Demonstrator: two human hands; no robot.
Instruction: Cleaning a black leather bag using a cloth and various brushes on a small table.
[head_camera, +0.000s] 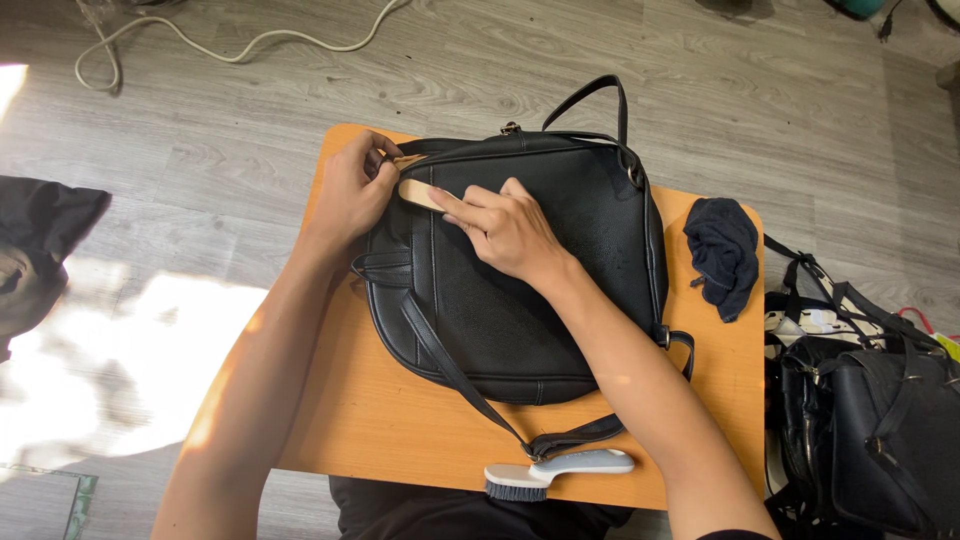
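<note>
**Two hands working a small brush on a black backpack**

Here, a grey wood-grain plank floor (250, 150) is spreading out under everything, with a patch of bright sunlight falling across its left side. On it, a small orange-brown wooden table (400, 430) with rounded corners is standing in the middle of the view. Taking up most of the tabletop, a black leather backpack (530, 300) is lying flat, its carry handle arching past the far edge of the table and one long strap trailing down toward the near edge. To the right of the table, a heap of other black leather bags (870, 420) is sitting on the floor, well apart from the hands. A dark bundle of fabric (40, 240) is showing at the left edge of the view, and a pale cable (240, 45) is looping across the floor at the top.

On the table's right end, just beside the backpack, a crumpled dark navy cloth (722, 250) is lying. Near the table's front edge, a grey-handled brush with dark bristles (555, 470) is resting on its side, touching the end of the trailing strap.

The left hand (350, 195) is curling closed on the backpack's upper left corner, pinching the edge there. The right hand (510, 230) is gripping a small light wooden-backed brush (420, 192), fingers pressing along its back, and the brush is lying against the backpack's top left area, just beside the left hand's fingers.
</note>
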